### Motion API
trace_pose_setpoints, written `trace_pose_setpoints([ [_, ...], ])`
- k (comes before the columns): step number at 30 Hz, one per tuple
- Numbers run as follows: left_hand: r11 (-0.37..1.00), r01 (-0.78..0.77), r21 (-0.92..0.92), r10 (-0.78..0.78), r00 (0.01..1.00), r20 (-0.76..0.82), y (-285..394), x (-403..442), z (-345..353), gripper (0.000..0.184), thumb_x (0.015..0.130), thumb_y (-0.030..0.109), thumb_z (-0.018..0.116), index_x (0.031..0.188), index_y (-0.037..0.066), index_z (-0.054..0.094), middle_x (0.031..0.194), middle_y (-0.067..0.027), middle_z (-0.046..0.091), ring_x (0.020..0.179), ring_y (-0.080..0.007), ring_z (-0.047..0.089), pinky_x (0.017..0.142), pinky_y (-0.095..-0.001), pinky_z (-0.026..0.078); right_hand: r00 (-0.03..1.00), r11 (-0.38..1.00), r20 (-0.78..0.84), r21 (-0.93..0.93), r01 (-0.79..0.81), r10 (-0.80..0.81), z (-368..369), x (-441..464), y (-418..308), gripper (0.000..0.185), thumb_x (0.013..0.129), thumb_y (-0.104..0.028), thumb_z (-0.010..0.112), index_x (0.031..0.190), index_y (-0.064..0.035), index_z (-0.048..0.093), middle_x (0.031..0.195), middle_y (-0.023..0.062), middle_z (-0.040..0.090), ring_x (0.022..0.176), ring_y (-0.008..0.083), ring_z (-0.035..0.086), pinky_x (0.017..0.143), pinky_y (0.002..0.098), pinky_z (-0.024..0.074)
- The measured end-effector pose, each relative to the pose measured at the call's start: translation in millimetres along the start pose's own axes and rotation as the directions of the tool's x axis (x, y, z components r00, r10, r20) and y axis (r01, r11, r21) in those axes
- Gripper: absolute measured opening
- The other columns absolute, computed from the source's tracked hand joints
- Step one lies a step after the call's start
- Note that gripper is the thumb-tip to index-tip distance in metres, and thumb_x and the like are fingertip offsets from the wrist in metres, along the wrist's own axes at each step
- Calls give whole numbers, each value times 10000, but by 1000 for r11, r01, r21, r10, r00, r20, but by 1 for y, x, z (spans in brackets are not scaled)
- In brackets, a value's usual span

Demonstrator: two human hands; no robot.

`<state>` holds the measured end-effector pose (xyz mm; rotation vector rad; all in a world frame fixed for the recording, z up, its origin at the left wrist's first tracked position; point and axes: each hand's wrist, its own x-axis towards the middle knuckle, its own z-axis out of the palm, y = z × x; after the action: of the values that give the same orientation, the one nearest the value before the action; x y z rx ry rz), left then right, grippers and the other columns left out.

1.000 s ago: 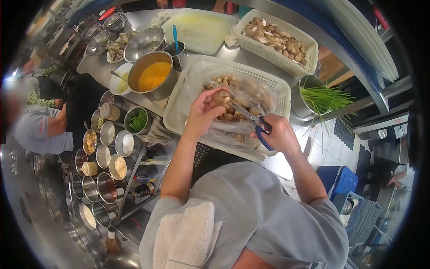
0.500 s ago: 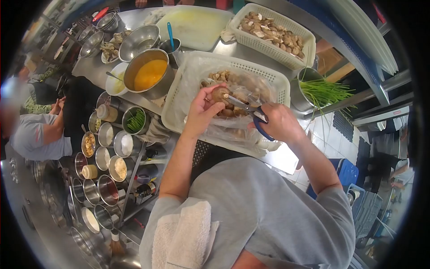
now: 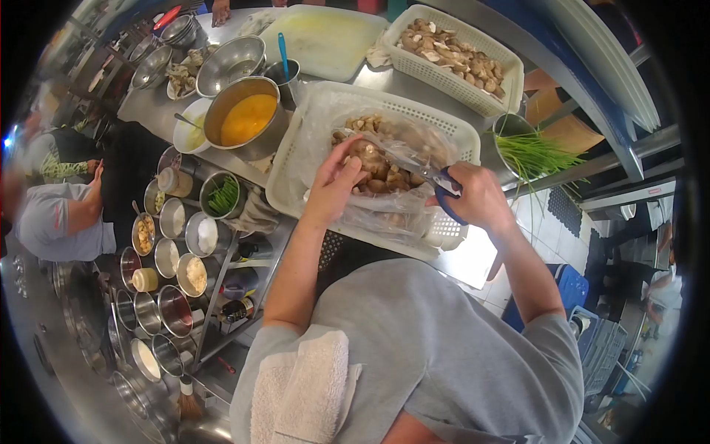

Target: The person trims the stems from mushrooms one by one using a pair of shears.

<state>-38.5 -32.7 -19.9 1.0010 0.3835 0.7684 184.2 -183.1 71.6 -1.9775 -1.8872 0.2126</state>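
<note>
A white perforated basket [image 3: 285, 174] lined with a clear plastic bag [image 3: 318, 133] stands before me, with brown mushrooms [image 3: 381, 174] inside. My left hand [image 3: 334, 185] reaches over the mushrooms from the left, thumb and fingers apart, with no mushroom plainly gripped. My right hand [image 3: 479, 194] is closed round the dark blue handles of a pair of scissors [image 3: 446, 194]. Their metal blades point left, above the mushrooms near my left fingertips.
A second basket [image 3: 399, 63] of cut mushrooms stands at the back. Left are a pot of orange liquid [image 3: 251, 122] and several ingredient containers. Green stalks [image 3: 540, 152] fill a metal container at right, near a rail. A person [image 3: 63, 222] stands at far left.
The mushroom that my left hand held up by the blades no longer shows raised there. My left fingers have spread. My right hand has drawn the scissors slightly right.
</note>
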Motion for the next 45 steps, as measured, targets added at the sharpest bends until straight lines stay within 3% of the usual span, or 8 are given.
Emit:
trace_pose_setpoints([
  [17, 1000, -14, -17, 14, 1000, 26, -9, -2, -1, 334, 1046, 161, 495, 1347, 17, 489, 1319, -99, 558, 1183, -206, 584, 1017, -383, 499, 985, 982, -14, -77, 172, -173, 4, 15, 6, 368, 700, -303, 851, 810, -6, 664, 726, 163, 636, 685, 371, 644, 609, 441, 498],
  [20, 1000, 2, -17, -2, 1000, 18, -9, 0, -3, 339, 1048, 168, 491, 1346, 5, 496, 1303, -108, 568, 1175, -210, 589, 1006, -386, 509, 996, 995, -7, 38, 89, -89, 18, 13, 11, 353, 710, -294, 854, 768, -4, 661, 696, 166, 632, 645, 361, 630, 595, 425, 483],
  [26, 998, 60, -24, -59, 998, 21, -8, 2, -1, 342, 1051, 194, 490, 1327, -6, 513, 1250, -111, 605, 1149, -213, 609, 966, -393, 538, 860, 852, 438, 313, -420, 262, 26, 7, 18, 430, 727, -389, 848, 718, 4, 673, 660, 176, 637, 630, 369, 627, 605, 429, 489],
  [32, 993, 105, -45, -107, 993, -40, -11, 3, -1, 348, 1053, 237, 488, 1309, 5, 533, 1223, -112, 631, 1111, -211, 633, 928, -396, 560, 998, 997, 47, 56, -50, 47, 14, 3, -4, 480, 689, -417, 868, 712, 17, 663, 677, 182, 642, 657, 376, 644, 615, 433, 501],
  [38, 989, 139, -54, -140, 990, -21, -9, 3, 0, 348, 1051, 242, 497, 1292, -5, 545, 1227, -102, 607, 1110, -191, 613, 903, -362, 568, 995, 989, 56, 121, -89, 83, 34, -1, 4, 432, 734, -370, 849, 810, 19, 678, 630, 163, 609, 609, 330, 650, 585, 406, 504],
  [41, 987, 140, -78, -141, 990, -8, -9, 1, -2, 334, 1046, 222, 500, 1284, -7, 547, 1235, -97, 595, 1111, -190, 604, 895, -351, 567, 912, 901, 350, 290, -323, 214, 37, 0, 5, 404, 795, -361, 824, 813, 17, 681, 578, 98, 585, 555, 219, 636, 535, 355, 477],
  [44, 979, 156, -134, -158, 987, -5, -8, 4, -12, 315, 1032, 180, 494, 1278, -10, 549, 1239, -102, 597, 1109, -204, 609, 899, -365, 563, 780, 420, 622, 691, -588, 69, 38, -5, 20, 465, 844, -434, 782, 789, 15, 674, 553, 30, 553, 528, 127, 582, 513, 301, 438],
  [45, 973, 165, -160, -168, 986, -4, -7, 4, -13, 310, 1027, 163, 491, 1275, -11, 551, 1240, -105, 597, 1108, -209, 610, 902, -370, 561, 794, 372, 607, 732, -571, 25, 42, -9, 26, 517, 845, -489, 757, 832, 21, 671, 579, 21, 559, 541, 119, 579, 519, 277, 436],
])
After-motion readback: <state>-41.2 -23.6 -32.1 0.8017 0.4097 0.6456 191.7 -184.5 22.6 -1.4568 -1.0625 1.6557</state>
